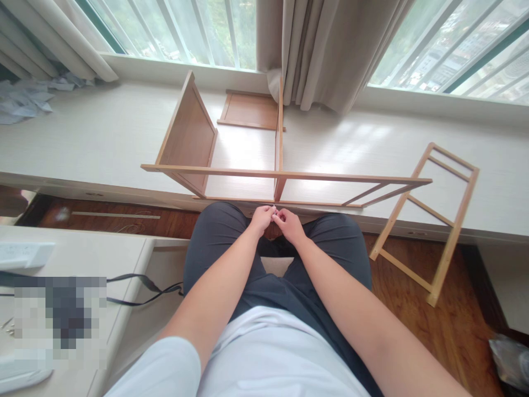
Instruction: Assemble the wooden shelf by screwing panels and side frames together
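Note:
My left hand (pixel 262 219) and my right hand (pixel 289 225) meet above my lap, fingertips pinched together. A tiny whitish bit shows between them, too small to name. Just beyond, a partly joined wooden frame (pixel 231 172) stands on the white ledge, its long rail running left to right near my hands. A wooden side panel (pixel 188 129) rises at its left end, and a narrow upright (pixel 279 143) stands near its middle. Behind lies a smaller wooden panel (pixel 250 109), flat on the ledge.
A separate ladder-like wooden frame (pixel 444 242) leans on the ledge at right, its foot on the wooden floor (pixel 400 286). At left is a white desk (pixel 128 275) with a black strap (pixel 136 278) and a blurred-out patch. Crumpled sheets (pixel 25 102) lie far left, below curtains (pixel 318 55).

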A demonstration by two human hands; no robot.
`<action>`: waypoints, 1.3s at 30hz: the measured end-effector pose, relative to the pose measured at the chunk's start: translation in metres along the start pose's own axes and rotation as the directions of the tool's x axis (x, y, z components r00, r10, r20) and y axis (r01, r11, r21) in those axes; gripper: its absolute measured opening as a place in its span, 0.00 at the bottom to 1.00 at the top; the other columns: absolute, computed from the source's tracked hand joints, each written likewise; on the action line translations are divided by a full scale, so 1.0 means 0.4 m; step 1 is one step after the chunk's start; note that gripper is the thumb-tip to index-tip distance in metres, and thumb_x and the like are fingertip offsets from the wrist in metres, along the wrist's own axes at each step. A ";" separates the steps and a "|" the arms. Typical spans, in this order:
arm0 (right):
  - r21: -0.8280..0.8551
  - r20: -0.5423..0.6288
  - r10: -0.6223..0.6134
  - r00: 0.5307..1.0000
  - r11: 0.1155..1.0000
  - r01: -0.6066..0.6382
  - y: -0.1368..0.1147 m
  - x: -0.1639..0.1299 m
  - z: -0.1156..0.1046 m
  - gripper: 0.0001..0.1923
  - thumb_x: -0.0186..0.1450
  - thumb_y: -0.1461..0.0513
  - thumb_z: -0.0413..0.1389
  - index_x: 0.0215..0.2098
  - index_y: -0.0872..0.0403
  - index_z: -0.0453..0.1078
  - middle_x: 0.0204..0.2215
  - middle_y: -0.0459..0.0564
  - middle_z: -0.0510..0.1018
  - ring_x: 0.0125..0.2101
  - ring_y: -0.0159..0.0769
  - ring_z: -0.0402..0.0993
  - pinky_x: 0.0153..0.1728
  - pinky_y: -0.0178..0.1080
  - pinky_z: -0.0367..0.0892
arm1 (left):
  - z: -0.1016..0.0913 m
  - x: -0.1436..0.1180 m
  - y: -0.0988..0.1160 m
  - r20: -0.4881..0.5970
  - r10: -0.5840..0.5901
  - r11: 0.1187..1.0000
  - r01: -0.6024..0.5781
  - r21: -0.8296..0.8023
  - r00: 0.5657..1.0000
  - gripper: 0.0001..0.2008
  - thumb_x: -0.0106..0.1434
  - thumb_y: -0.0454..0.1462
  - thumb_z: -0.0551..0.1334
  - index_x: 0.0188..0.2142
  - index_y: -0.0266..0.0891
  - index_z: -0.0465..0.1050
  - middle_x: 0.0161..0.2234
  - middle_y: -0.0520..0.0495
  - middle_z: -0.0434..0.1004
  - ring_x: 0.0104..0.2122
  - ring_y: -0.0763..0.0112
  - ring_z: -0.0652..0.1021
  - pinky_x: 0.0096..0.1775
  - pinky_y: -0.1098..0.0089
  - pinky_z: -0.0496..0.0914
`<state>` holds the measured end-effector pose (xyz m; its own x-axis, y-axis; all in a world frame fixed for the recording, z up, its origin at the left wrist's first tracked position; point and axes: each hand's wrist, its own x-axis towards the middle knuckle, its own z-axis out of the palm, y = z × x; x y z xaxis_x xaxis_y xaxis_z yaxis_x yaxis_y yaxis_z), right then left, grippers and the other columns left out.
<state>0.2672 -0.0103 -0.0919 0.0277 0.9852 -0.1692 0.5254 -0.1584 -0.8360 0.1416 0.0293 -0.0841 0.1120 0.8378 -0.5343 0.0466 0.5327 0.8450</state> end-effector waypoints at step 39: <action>0.041 0.002 -0.026 1.000 0.999 0.026 -0.005 -0.001 -0.003 0.14 0.64 0.52 0.54 0.27 0.51 0.65 0.21 0.43 0.72 0.24 0.34 0.67 0.29 0.35 0.59 | 0.002 -0.002 -0.007 0.001 0.065 0.997 -0.065 -0.052 0.998 0.15 0.61 0.43 0.65 0.23 0.34 0.73 0.16 0.52 0.66 0.19 0.77 0.65 0.25 0.75 0.60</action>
<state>0.2671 -0.0101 -0.0894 0.0120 0.9889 -0.1482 0.4907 -0.1350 -0.8608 0.1421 0.0270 -0.0860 0.1159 0.8705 -0.4784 -0.0123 0.4829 0.8756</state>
